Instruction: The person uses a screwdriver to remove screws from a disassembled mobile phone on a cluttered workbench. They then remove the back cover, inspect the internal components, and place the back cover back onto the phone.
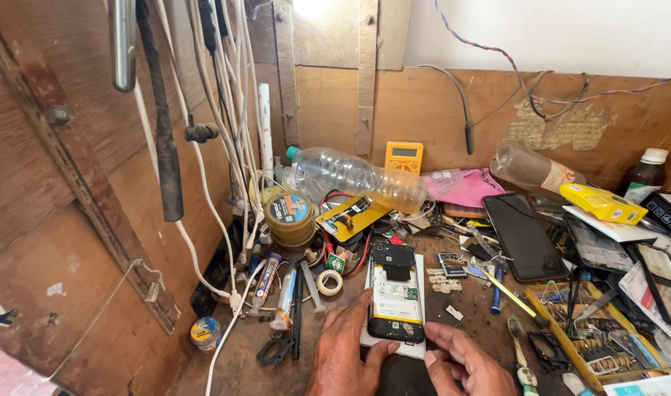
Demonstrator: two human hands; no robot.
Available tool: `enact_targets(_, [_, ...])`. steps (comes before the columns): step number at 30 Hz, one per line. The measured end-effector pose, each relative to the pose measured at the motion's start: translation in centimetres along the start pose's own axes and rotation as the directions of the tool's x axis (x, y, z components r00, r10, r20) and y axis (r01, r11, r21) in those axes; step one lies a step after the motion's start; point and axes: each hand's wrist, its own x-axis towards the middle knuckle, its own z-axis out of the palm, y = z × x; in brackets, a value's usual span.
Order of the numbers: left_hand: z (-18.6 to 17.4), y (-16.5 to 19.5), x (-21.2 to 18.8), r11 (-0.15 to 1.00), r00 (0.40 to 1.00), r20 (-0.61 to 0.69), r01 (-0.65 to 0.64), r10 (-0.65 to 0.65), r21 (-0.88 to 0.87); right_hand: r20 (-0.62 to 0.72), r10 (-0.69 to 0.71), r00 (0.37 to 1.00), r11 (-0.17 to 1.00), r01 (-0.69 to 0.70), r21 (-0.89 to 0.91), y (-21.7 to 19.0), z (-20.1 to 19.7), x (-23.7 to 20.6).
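Observation:
An opened phone (395, 293) with its back cover off lies on a white pad (422, 350) near the bench's front edge. Its battery and dark upper board show. My left hand (348, 345) rests against the phone's left lower side, thumb toward its bottom corner. At the phone's bottom right edge my right hand (463, 361) has its fingertips touching the pad. Neither hand grips the phone as far as I can see.
A clear plastic bottle (354, 176) lies on its side behind, beside a yellow multimeter (403, 156). A black phone (524, 236) lies to the right, with a yellow tray of tools (588, 337) beyond. Tape rolls (290, 216), syringes and hanging white cables (229, 147) crowd the left.

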Motion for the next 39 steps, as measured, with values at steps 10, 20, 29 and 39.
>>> enact_targets(10, [0.4,-1.2,0.5,0.996,0.998,0.005,-0.071,0.07,0.049,-0.034,-0.042,0.999,0.991,0.046,0.128,1.0,0.2,1.1])
enact_targets(20, [-0.1,0.2,0.2,0.994,0.995,0.052,-0.091,0.087,0.065,-0.066,-0.071,0.995,0.983,0.081,0.162,-0.9,-2.8,0.0])
enact_targets(29, [2.2,3.0,0.6,0.981,0.998,-0.058,-0.019,0.031,0.194,-0.06,0.0,0.998,0.982,0.011,0.19,-1.3,-0.6,-0.2])
enact_targets(39, [4.4,3.8,0.8,0.942,0.996,-0.027,0.092,-0.087,0.323,-0.001,0.012,1.0,0.978,-0.012,0.208,0.0,-1.3,0.4])
